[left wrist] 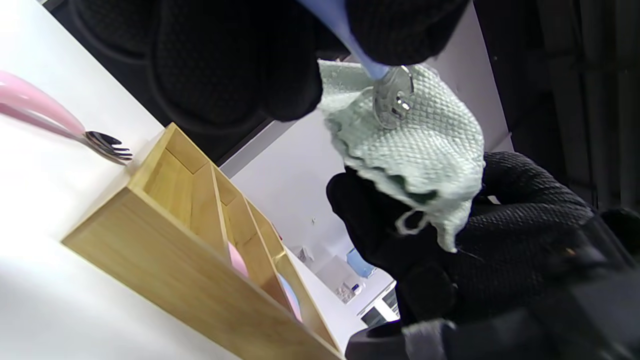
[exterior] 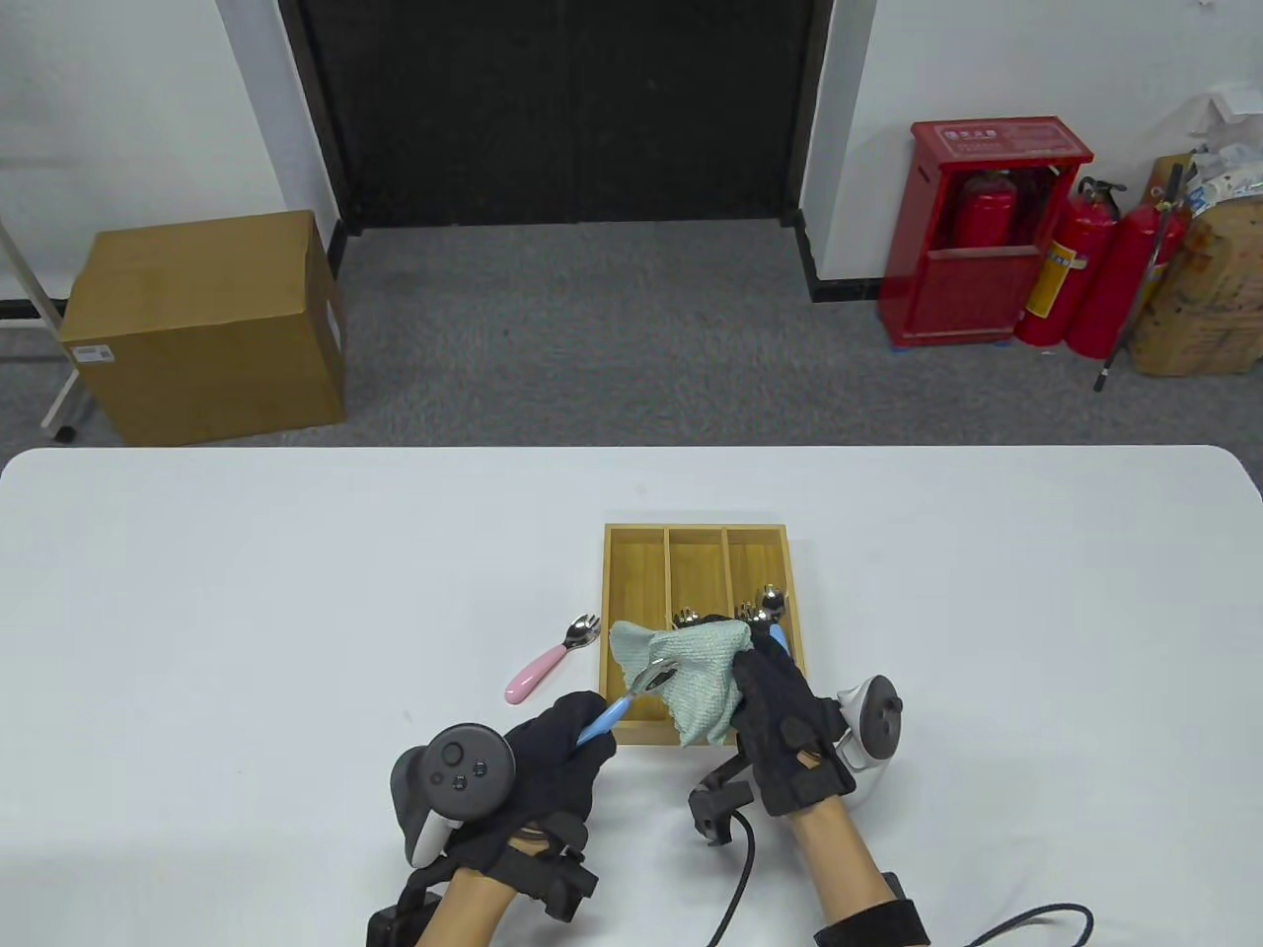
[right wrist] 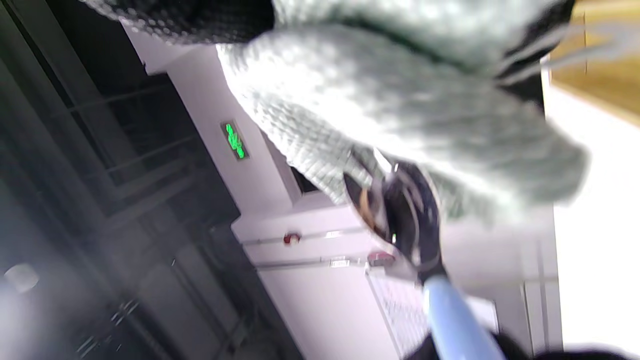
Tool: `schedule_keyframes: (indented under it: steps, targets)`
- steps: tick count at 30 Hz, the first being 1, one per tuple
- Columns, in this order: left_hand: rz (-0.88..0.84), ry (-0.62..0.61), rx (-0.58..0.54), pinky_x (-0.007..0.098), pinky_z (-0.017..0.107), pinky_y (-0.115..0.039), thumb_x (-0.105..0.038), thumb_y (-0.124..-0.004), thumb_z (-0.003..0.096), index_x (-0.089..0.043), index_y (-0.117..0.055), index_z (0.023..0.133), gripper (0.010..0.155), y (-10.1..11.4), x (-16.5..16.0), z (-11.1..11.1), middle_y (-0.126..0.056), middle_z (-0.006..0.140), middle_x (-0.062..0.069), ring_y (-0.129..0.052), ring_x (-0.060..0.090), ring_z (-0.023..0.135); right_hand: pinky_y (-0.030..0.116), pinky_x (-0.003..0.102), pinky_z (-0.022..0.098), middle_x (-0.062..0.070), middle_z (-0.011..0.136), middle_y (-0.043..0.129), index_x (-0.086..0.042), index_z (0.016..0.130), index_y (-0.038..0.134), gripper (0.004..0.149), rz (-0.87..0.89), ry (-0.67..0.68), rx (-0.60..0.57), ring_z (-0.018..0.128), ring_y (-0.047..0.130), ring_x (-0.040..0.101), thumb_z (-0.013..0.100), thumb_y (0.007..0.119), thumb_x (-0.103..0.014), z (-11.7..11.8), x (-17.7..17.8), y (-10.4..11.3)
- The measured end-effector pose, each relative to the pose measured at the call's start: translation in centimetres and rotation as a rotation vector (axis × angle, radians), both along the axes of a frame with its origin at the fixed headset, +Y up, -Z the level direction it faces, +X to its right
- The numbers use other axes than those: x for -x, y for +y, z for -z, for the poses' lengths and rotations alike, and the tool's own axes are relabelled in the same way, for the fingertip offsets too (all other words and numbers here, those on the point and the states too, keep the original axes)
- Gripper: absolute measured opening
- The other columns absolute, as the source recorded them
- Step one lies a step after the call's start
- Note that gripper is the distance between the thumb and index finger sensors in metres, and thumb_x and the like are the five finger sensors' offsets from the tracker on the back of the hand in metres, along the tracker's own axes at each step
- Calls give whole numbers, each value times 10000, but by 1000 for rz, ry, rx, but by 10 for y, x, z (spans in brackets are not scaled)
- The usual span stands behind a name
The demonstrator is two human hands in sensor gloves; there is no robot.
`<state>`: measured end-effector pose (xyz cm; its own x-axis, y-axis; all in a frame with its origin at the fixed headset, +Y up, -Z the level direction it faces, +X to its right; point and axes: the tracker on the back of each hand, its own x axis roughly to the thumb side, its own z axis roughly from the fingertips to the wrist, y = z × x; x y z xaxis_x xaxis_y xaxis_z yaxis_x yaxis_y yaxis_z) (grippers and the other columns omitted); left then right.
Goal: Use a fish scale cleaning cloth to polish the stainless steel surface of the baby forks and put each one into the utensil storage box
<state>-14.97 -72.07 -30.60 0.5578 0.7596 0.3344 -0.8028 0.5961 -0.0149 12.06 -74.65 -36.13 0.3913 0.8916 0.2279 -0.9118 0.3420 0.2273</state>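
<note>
My left hand [exterior: 553, 755] grips the blue handle of a baby fork [exterior: 631, 698], steel head [left wrist: 394, 97] lying against the pale green fish scale cloth [exterior: 691, 676]. My right hand [exterior: 780, 725] holds that cloth from below, over the near end of the wooden utensil box [exterior: 631, 552]. The fork head [right wrist: 400, 220] touches the cloth [right wrist: 400, 115] in the right wrist view. A pink-handled fork [exterior: 551, 659] lies on the table left of the box. More forks lie in the box, a blue one [exterior: 770, 617] in the right compartment, partly hidden by the cloth.
The white table [exterior: 247, 592] stretches wide on both sides of the box. A cable [exterior: 735, 888] runs from my right wrist along the near edge. Beyond the table stand a cardboard carton [exterior: 207, 326] and a red fire extinguisher cabinet [exterior: 977, 237].
</note>
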Motion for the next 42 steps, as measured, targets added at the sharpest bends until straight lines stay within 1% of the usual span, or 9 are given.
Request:
schedule_keyframes:
  steps: [7, 9, 10, 12, 15, 21, 29, 34, 42]
  targets:
    - [-95, -39, 66, 576, 582, -728, -399, -765, 477, -208, -711, 952, 515, -11, 1, 2, -935, 739, 82, -1007, 249, 524, 623, 689, 570, 206, 1046, 618, -92, 780, 815, 427, -191, 80, -121, 860, 709, 512, 469, 801, -384, -3, 10, 8]
    - [-111, -45, 76, 577, 583, -728, -398, -766, 478, -210, -711, 953, 513, -13, 1, 3, -935, 741, 82, -1006, 251, 526, 647, 677, 560, 212, 1034, 657, -102, 768, 833, 493, -142, 89, -113, 841, 744, 509, 513, 690, -499, -2, 11, 5]
    - [-115, -52, 80, 580, 584, -723, -396, -767, 478, -213, -712, 952, 511, -14, 1, 3, -933, 744, 82, -1004, 253, 530, 654, 681, 547, 232, 1002, 696, -82, 755, 839, 496, -85, 78, -87, 802, 777, 522, 518, 655, -478, -2, 11, 4]
    - [-110, -50, 84, 578, 583, -726, -399, -766, 477, -216, -712, 951, 511, -15, 1, 4, -935, 743, 78, -1005, 252, 530, 645, 704, 527, 288, 974, 700, -82, 845, 778, 479, -54, 45, -71, 763, 792, 551, 505, 686, -406, -4, 13, 4]
    - [-126, -71, 96, 582, 583, -724, -398, -768, 475, -221, -719, 946, 506, -17, 1, 5, -936, 743, 79, -1005, 256, 529, 690, 661, 502, 238, 942, 699, -167, 953, 599, 503, -204, 22, -109, 710, 837, 482, 477, 738, -250, -4, 14, 10]
    - [-186, -186, 106, 584, 605, -715, -387, -782, 470, -248, -744, 947, 498, -19, -1, 6, -937, 762, 74, -1000, 266, 556, 699, 640, 494, 246, 937, 689, -107, 1016, 500, 743, -321, 150, -112, 690, 845, 454, 411, 885, -299, -2, 21, 9]
    - [-126, -217, 86, 589, 583, -725, -377, -791, 458, -253, -781, 931, 489, -18, 0, 8, -954, 713, 81, -988, 258, 478, 845, 587, 340, 236, 714, 950, -92, 822, 832, 498, -378, 198, -155, 425, 1056, 382, 340, 913, -187, -1, 27, 17]
    - [-76, -218, 78, 571, 548, -741, -390, -777, 461, -239, -786, 930, 493, -17, -1, 6, -954, 662, 74, -953, 223, 383, 879, 531, 218, 225, 526, 1042, -78, 713, 927, 444, -545, 94, -210, 225, 1095, 313, 303, 890, -244, -2, 24, 20]
    - [-23, -226, 93, 568, 545, -749, -405, -781, 459, -237, -818, 912, 485, -19, 3, 9, -965, 630, 69, -952, 221, 362, 888, 516, 150, 180, 297, 1090, -10, 564, 986, 514, -757, 119, -233, 50, 1088, 286, 334, 822, -440, 1, 22, 11]
